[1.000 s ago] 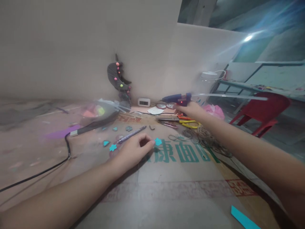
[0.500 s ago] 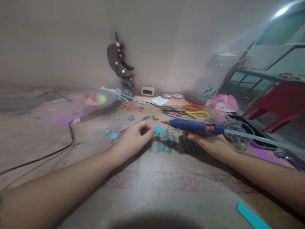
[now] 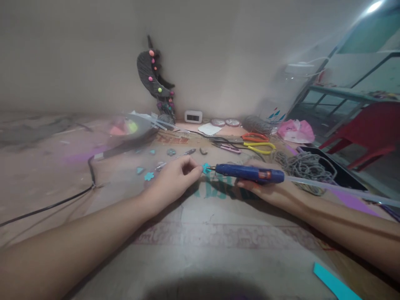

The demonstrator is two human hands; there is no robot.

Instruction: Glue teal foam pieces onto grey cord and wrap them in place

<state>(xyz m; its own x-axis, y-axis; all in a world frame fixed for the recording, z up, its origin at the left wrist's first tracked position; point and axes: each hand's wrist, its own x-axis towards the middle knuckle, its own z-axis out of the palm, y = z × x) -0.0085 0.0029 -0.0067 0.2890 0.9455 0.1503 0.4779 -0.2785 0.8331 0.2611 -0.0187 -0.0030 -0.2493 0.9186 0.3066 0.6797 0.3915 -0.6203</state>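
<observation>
Turquoise flower piece [image 3: 205,171] at mid-scene, pinched in left hand [image 3: 175,178]. Blue glue gun [image 3: 246,172] to the right, gripped in right hand [image 3: 264,190], nozzle [image 3: 211,168] at flower piece. Avoid leftward nozzle drift: possible burnt fingertips [image 3: 198,169]. Avoid excess trigger pressure: possible glue overflow.

The glue gun [image 3: 240,171] looks like smooth plastic, with a metal tip [image 3: 211,168]. The yarn [image 3: 308,166] looks rough and dull.

Dark-blue glue gun [image 3: 246,172], turquoise flower [image 3: 205,168], grey yarn [image 3: 308,166], red chair [image 3: 367,129]
</observation>
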